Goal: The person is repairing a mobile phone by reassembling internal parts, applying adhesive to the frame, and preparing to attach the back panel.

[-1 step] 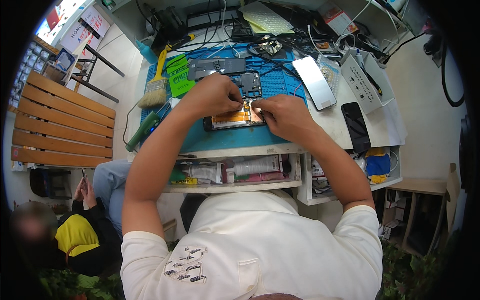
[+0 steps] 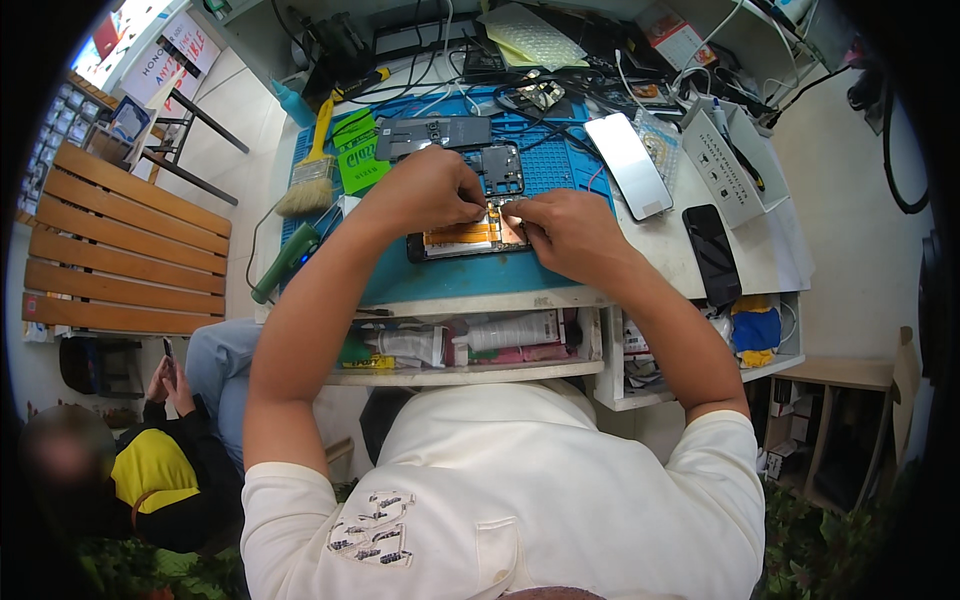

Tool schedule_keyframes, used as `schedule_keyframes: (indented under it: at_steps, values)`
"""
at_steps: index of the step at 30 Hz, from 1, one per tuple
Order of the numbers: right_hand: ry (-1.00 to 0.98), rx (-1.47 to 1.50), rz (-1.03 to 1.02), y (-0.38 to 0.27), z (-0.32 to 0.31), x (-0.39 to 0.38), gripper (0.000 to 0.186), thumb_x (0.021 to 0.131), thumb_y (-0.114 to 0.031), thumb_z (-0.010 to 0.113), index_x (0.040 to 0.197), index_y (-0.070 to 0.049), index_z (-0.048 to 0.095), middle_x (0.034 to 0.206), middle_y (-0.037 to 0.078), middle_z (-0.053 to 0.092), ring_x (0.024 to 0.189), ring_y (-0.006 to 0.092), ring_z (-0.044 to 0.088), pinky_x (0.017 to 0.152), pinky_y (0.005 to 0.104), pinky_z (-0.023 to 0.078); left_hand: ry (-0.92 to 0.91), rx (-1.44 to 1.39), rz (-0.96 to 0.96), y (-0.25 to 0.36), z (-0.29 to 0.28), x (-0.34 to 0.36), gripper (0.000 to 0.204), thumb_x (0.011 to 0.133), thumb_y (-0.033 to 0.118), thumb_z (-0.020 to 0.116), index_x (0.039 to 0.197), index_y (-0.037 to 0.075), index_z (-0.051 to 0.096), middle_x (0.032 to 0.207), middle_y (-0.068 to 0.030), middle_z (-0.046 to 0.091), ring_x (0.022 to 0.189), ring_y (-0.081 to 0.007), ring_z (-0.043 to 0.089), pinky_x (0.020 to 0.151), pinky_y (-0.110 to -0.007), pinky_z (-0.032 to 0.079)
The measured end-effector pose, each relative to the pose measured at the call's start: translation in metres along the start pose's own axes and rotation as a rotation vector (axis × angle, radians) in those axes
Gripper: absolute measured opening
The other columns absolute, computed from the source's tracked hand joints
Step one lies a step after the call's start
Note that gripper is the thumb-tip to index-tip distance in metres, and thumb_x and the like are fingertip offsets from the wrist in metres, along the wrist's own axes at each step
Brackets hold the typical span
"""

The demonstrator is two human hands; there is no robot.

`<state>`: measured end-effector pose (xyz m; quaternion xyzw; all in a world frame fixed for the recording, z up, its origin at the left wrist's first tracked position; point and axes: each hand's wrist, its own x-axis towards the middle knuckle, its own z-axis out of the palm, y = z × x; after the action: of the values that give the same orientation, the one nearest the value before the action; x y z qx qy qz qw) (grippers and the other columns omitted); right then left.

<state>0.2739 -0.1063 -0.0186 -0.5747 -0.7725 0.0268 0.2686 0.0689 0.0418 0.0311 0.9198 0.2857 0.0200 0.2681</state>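
An opened phone [image 2: 460, 238] lies on the blue work mat [image 2: 400, 285], its orange flex cable and bright inner parts showing. Over its upper middle, my left hand [image 2: 435, 190] is closed in a pinch; whatever its fingertips hold is hidden or too small to name. From the other side my right hand [image 2: 575, 228] reaches in, index finger and thumb drawn together at the phone's right end. I cannot make out what that pinch holds. Just beyond my fingertips lies a dark phone inner cover [image 2: 502, 168]. Farther back rests a black phone back panel or battery [image 2: 433, 134].
To the left are a yellow-handled brush [image 2: 312, 175], a green packet [image 2: 360, 152] and a green tool [image 2: 290, 262]. A white-screened phone [image 2: 628, 165] and a black phone [image 2: 711, 255] lie right. Cables crowd the back. Below, an open drawer [image 2: 470, 376] juts out; someone sits at left.
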Motion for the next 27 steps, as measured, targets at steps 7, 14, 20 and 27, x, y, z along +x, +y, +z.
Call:
schedule_keyframes:
  at_steps: [7,14,20,27]
  values:
    - [-0.059,-0.008,-0.02,-0.0019,-0.0045,0.0048,0.016,0.095,-0.015,0.076,0.109,-0.014,0.084,0.09,0.007,0.081,0.087,0.0301,0.078,0.073,0.0447,0.06,-0.014,-0.031,-0.026,-0.0009,0.0006,0.0021,0.02,0.085,0.015,0.087,0.102,0.005,0.089,0.091,-0.0144,0.084,0.076,-0.0256,0.078,0.077,-0.038,0.062]
    - [-0.07,-0.038,-0.034,-0.0018,-0.003,0.0048,0.016,0.096,-0.015,0.076,0.109,-0.014,0.084,0.091,0.007,0.081,0.089,0.0293,0.078,0.075,0.0439,0.061,-0.021,-0.023,-0.06,0.002,-0.0012,0.0008,0.02,0.084,0.016,0.087,0.101,0.005,0.089,0.088,-0.0148,0.083,0.074,-0.0259,0.078,0.077,-0.038,0.062]
    - [-0.091,-0.074,-0.059,-0.0019,-0.0029,0.0071,0.015,0.097,-0.017,0.075,0.109,-0.013,0.084,0.09,0.006,0.079,0.089,0.0283,0.077,0.075,0.0436,0.061,-0.006,0.015,-0.034,0.0018,-0.0001,0.0023,0.02,0.084,0.017,0.087,0.1,0.005,0.089,0.088,-0.0155,0.083,0.075,-0.0274,0.078,0.077,-0.038,0.063]
    - [-0.184,-0.202,-0.126,-0.0011,-0.0004,0.0114,0.019,0.099,-0.02,0.075,0.114,-0.011,0.081,0.093,0.005,0.078,0.092,0.0267,0.075,0.075,0.042,0.06,-0.012,0.032,-0.04,0.0018,0.0008,-0.0003,0.02,0.085,0.017,0.087,0.103,0.007,0.089,0.091,-0.0138,0.084,0.08,-0.0297,0.079,0.081,-0.04,0.063]
